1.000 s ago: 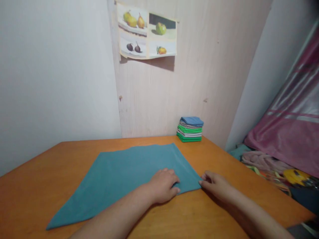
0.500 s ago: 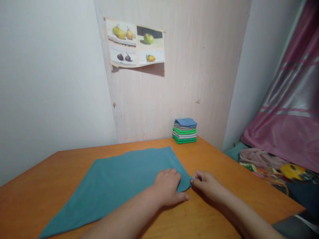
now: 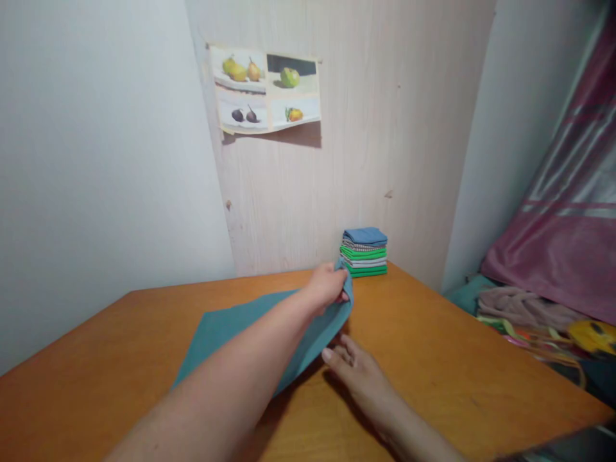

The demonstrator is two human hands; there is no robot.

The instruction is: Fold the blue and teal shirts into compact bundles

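Note:
A teal cloth (image 3: 226,330) lies on the wooden table (image 3: 96,359), its right side raised off the top. My left hand (image 3: 328,286) reaches across it and grips the far right part, fingers closed round a bunched fold. My left forearm covers much of the cloth's middle. Just below the raised edge is my right hand (image 3: 359,372), thumb and fingers apart and curved, palm turned inward. Its fingertips are close to the cloth's near right edge; whether they touch it I cannot tell.
At the table's back right stands a stack of folded cloths (image 3: 364,252), blue on top with green, grey and checked ones beneath. A fruit picture sheet (image 3: 267,90) hangs on the wall. Right of the table are a pink curtain (image 3: 568,256) and heaped fabrics (image 3: 520,308).
My left hand has gone from resting flat on the cloth to gripping its far right part and lifting it. My right hand has let go of the near right corner and moved slightly left.

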